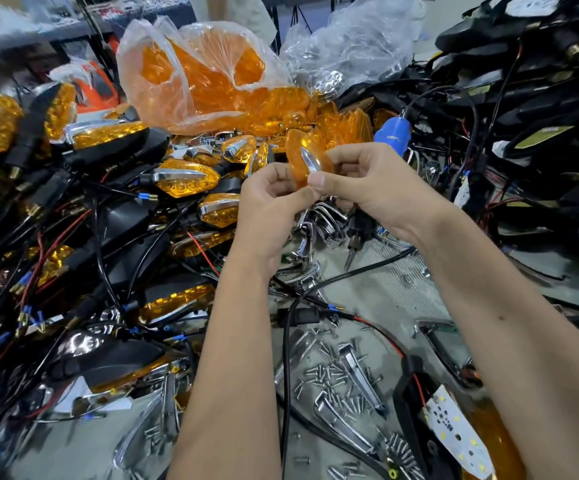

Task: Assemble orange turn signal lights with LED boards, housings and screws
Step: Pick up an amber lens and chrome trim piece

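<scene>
workshop | piled turn signals (184, 180) | loose screws (329, 375) | wiring (315, 289)

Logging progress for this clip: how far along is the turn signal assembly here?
Done: a pile of finished lights lies on the left. In hand: both the left hand and right hand hold an orange lens, a chrome trim piece against it. Left: the LED board, in its open black housing, and loose screws wait.

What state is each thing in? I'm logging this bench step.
Orange lens: held up by both hands, chrome strip on it.
Left hand: pinching the lens.
Right hand: pinching the lens.
Plastic bag: open, full of lenses.
Screws: loose on the table.
LED board: bare, uncovered.
</scene>
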